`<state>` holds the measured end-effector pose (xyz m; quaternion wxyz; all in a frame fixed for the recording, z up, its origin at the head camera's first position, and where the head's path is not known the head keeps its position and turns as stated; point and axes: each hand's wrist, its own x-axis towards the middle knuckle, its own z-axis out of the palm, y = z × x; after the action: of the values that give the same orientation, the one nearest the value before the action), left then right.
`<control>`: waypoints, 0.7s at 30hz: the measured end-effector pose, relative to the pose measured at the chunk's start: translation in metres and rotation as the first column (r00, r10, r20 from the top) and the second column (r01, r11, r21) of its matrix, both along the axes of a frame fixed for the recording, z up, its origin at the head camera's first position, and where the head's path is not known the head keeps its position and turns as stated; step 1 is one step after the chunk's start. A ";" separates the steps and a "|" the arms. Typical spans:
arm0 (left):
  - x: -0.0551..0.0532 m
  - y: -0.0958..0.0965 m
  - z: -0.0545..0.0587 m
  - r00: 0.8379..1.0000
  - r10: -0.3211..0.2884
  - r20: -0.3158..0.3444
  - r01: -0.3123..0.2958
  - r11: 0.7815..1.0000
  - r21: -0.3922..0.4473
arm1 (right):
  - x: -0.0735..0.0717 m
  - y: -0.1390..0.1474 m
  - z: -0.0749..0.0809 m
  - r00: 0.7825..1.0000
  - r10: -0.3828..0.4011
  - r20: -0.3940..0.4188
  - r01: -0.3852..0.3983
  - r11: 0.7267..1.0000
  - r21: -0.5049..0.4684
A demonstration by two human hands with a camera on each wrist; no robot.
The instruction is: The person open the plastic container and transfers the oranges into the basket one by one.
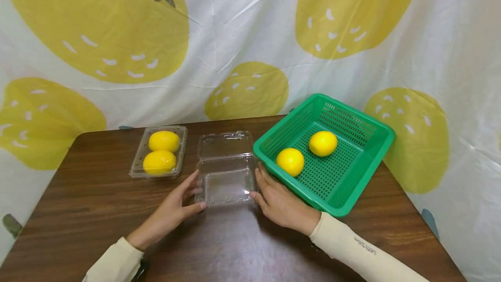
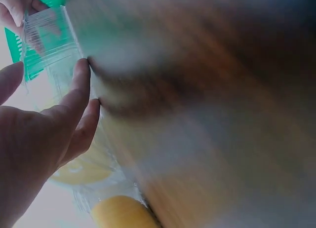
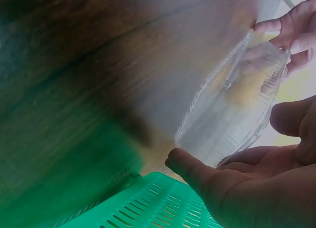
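Note:
An unlidded clear plastic clamshell box (image 1: 227,184) lies on the wooden table, its lid (image 1: 226,145) folded back toward the curtain. My left hand (image 1: 174,207) is at the box's left side, thumb by the near corner and fingers extended along the edge. On the opposite side, my right hand (image 1: 282,203) has its fingertips right at the box wall, between it and the green basket. Both wrist views show the fingers mostly straight beside the clear plastic (image 3: 222,119). Inside the box I see no fruit.
Left of the box sits another clear clamshell (image 1: 137,160) holding two yellow lemons (image 1: 159,162). A green perforated basket (image 1: 354,193) at the right contains two more lemons (image 1: 322,143). Behind the table (image 1: 235,247) hangs a white curtain (image 1: 242,25) with yellow fruit prints.

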<state>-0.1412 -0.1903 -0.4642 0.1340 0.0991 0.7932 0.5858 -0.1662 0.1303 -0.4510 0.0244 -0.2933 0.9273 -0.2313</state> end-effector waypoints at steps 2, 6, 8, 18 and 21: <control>-0.002 0.001 0.000 1.000 0.000 -0.011 0.000 1.000 -0.003 | -0.002 -0.002 -0.001 1.000 -0.004 -0.001 0.004 1.000 -0.008; -0.006 0.003 0.001 1.000 0.011 -0.013 -0.011 1.000 -0.020 | -0.008 -0.005 -0.002 1.000 -0.011 -0.006 0.011 0.999 -0.033; -0.009 0.004 0.002 1.000 0.015 -0.011 -0.015 1.000 -0.027 | -0.011 -0.007 -0.002 1.000 -0.017 -0.003 0.017 0.999 -0.048; -0.021 0.004 0.002 1.000 0.019 0.014 -0.019 1.000 0.002 | -0.021 -0.012 -0.005 0.995 -0.061 -0.082 0.054 0.995 -0.083; -0.023 0.005 0.002 1.000 0.012 0.020 -0.013 0.999 0.033 | -0.023 -0.014 -0.005 0.995 -0.075 -0.070 0.068 0.993 -0.094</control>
<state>-0.1642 -0.1858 -0.4624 0.1365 0.0907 0.7825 0.6007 -0.1887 0.1168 -0.4559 -0.0314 -0.2692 0.9258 -0.2635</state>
